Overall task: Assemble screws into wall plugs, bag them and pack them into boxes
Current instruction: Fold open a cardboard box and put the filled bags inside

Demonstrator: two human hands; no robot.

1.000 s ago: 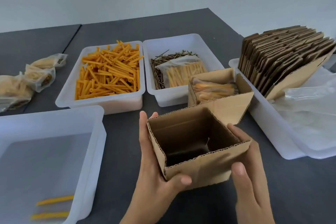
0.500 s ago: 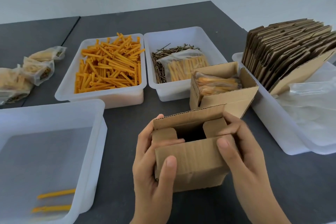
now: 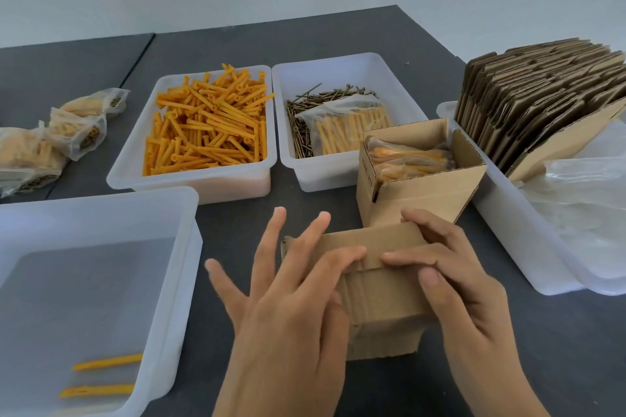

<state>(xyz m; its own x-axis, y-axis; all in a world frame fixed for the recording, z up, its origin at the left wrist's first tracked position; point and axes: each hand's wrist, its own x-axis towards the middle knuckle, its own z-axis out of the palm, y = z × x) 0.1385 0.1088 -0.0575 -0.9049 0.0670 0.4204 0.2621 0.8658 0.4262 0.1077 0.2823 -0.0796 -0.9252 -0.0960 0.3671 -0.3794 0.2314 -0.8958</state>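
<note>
A small cardboard box [image 3: 379,298] stands on the dark table in front of me with its top flaps folded down. My left hand [image 3: 288,308] lies on its left side, fingers spread and straight, index finger pressing the top flap. My right hand [image 3: 454,284] rests on the right side, fingers pressing the flap from above, thumb on the near face. Behind it an open cardboard box [image 3: 420,186] holds a bagged set of orange plugs [image 3: 406,159].
A bin of orange wall plugs [image 3: 206,132] and a bin of screws [image 3: 325,101] with a filled bag stand at the back. A large bin [image 3: 101,281] with two assembled plugs is at the left. Flat cartons [image 3: 542,95] and plastic bags fill the right bin. Filled bags [image 3: 50,139] lie far left.
The box's flaps went from open to folded shut. Both hands moved from gripping the sides onto the top flaps, and the left fingers spread out.
</note>
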